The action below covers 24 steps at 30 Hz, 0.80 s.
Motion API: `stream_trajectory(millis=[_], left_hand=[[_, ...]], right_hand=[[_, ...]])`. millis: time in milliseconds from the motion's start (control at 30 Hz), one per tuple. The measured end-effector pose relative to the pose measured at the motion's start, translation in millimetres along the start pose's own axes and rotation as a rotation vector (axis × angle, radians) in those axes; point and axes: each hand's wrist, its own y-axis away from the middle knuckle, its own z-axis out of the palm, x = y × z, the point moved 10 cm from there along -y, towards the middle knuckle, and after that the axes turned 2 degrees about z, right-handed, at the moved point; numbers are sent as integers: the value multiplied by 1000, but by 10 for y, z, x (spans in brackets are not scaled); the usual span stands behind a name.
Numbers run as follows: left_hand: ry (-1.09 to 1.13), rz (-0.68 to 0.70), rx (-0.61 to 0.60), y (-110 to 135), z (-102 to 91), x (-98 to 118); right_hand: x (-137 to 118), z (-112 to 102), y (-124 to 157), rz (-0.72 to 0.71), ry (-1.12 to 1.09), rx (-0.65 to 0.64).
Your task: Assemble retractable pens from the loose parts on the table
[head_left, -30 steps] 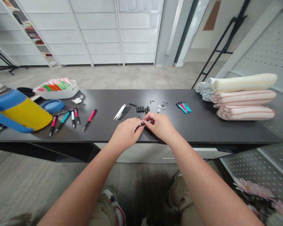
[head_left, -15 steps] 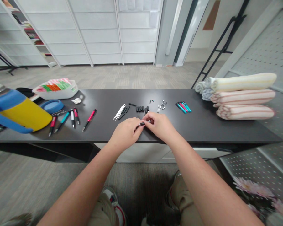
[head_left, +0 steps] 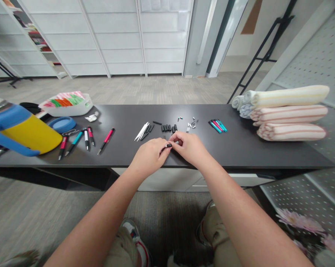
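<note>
My left hand [head_left: 150, 156] and my right hand [head_left: 189, 147] meet over the near edge of the dark table [head_left: 239, 148]. Both pinch a small black pen part [head_left: 168, 146] between their fingertips, fingers closed. Just beyond them lie white refills [head_left: 141, 131], a row of black pen sleeves [head_left: 168, 128] and several small metal bits [head_left: 191, 124]. A bunch of teal and pink pen barrels [head_left: 217, 126] sits to the right of those.
Several finished pens [head_left: 84, 139] lie at the left, near a blue lid [head_left: 62, 124], a yellow and blue jug [head_left: 19, 129] and a white tray of coloured items [head_left: 65, 104]. Rolled towels [head_left: 286, 113] are stacked at the right.
</note>
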Motion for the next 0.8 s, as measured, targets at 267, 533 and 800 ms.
stream_trajectory(millis=[267,533,800], left_hand=[[5,3,-3,-1,-2,14],[7,5,-1,-6,0,8],[11,8,10,-3,-16,13]], right_hand=[[19,20,3,-1,11,-2],[8,2,5,-9,16,3],[10,6,0,5,17,6]])
